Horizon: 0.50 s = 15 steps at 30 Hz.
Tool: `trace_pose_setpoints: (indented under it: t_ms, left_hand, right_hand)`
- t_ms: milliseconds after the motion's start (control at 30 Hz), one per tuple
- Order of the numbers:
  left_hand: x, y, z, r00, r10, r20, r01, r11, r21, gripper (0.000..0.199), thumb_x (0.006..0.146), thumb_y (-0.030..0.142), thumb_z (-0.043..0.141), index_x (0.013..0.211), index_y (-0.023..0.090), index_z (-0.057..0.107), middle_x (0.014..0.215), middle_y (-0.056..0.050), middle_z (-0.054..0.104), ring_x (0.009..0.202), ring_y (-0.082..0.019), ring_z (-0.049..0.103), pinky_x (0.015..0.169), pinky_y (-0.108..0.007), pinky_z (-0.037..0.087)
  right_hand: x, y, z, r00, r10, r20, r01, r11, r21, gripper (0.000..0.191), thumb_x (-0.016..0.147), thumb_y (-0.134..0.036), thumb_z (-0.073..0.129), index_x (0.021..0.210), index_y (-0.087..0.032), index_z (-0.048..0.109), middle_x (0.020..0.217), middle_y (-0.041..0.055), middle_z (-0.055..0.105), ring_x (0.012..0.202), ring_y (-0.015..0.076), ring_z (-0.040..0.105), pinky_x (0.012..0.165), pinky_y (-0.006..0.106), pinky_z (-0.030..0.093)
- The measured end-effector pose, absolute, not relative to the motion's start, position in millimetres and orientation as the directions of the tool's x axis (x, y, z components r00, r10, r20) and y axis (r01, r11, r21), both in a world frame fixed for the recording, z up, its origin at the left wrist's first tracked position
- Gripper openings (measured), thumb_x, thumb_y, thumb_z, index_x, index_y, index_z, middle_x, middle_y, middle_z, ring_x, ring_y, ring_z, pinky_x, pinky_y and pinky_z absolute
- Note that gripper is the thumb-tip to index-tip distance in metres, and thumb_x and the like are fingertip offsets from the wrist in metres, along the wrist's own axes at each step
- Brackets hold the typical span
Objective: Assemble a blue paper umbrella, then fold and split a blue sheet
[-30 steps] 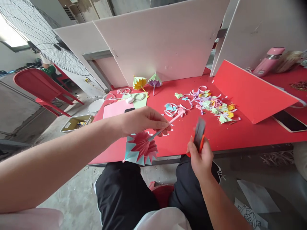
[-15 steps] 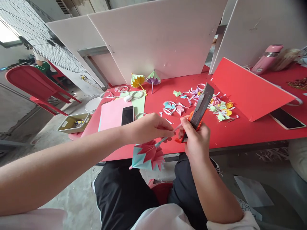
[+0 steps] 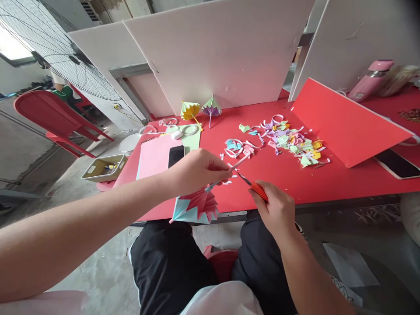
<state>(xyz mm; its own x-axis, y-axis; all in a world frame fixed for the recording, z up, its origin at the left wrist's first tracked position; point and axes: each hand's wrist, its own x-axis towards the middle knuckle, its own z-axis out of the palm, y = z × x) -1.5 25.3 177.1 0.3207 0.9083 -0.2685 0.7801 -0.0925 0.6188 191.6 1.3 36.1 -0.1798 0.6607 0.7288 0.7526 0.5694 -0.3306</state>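
Observation:
My left hand (image 3: 205, 173) pinches the thin stick of a folded paper umbrella (image 3: 198, 206). Its pink and light blue pleated canopy hangs below that hand, tip toward the lower left, over the table's front edge. The stick's pink end (image 3: 241, 162) sticks out past my fingers to the upper right. In my right hand (image 3: 274, 203) is an orange utility knife (image 3: 259, 191), its blade pointing up and left, close to the stick. Whether the blade touches the stick I cannot tell. Small white paper bits lie on the red table (image 3: 243, 199) beneath.
Colourful paper scraps (image 3: 295, 144) lie across the table. Two finished paper umbrellas (image 3: 211, 107) stand at the back. At left are a phone (image 3: 176, 155) and pink paper (image 3: 152, 155). A red board (image 3: 341, 122) leans at right, near a pink bottle (image 3: 370, 81) and another phone (image 3: 398, 162).
My right hand has turned the utility knife from upright to pointing left, its blade now near the stick. The umbrella has shifted slightly left and up with my left hand.

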Motion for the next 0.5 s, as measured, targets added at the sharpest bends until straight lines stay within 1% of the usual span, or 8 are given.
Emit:
trace_pose_setpoints:
  t_ms: [133, 267, 400, 500]
  left_hand:
    - [-1.9, 26.1, 175.1, 0.304, 0.911, -0.279, 0.786, -0.074, 0.614, 0.020, 0.077, 0.035, 0.056, 0.079, 0.020, 0.069, 0.069, 0.002, 0.063, 0.057, -0.009, 0.049, 0.054, -0.022, 0.038]
    - [-3.5, 27.5, 172.3, 0.300, 0.906, -0.297, 0.779, -0.053, 0.625, 0.020, 0.076, 0.035, 0.057, 0.083, 0.020, 0.069, 0.075, 0.001, 0.066, 0.066, -0.012, 0.056, 0.059, -0.023, 0.041]
    - [-5.5, 28.1, 169.1, 0.362, 0.884, -0.296, 0.749, -0.086, 0.657, 0.024, 0.079, 0.038, 0.053, 0.078, 0.020, 0.069, 0.072, 0.001, 0.066, 0.066, -0.012, 0.057, 0.061, -0.023, 0.041]
    - [-5.4, 27.6, 167.8, 0.361, 0.878, -0.315, 0.748, -0.071, 0.660, 0.027, 0.079, 0.040, 0.052, 0.074, 0.020, 0.069, 0.069, 0.002, 0.065, 0.065, -0.012, 0.056, 0.060, -0.023, 0.041]
  right_hand:
    - [190.3, 1.8, 34.2, -0.188, 0.672, 0.716, 0.775, 0.549, -0.312, 0.019, 0.087, -0.034, 0.051, 0.082, -0.016, 0.057, 0.069, 0.0024, 0.065, 0.051, 0.0089, 0.053, 0.048, 0.020, 0.032]
    - [188.6, 0.2, 33.7, -0.185, 0.693, 0.696, 0.784, 0.531, -0.321, 0.020, 0.088, -0.034, 0.049, 0.082, -0.016, 0.058, 0.068, 0.0019, 0.064, 0.050, 0.0085, 0.052, 0.047, 0.020, 0.031]
    - [185.0, -0.8, 33.7, -0.166, 0.706, 0.688, 0.783, 0.519, -0.344, 0.021, 0.088, -0.034, 0.049, 0.082, -0.016, 0.058, 0.064, 0.0009, 0.062, 0.050, 0.0088, 0.051, 0.048, 0.019, 0.031]
    - [182.6, -1.8, 34.0, -0.161, 0.710, 0.686, 0.782, 0.515, -0.350, 0.021, 0.088, -0.034, 0.049, 0.083, -0.016, 0.057, 0.064, 0.0006, 0.062, 0.050, 0.0089, 0.051, 0.048, 0.020, 0.031]
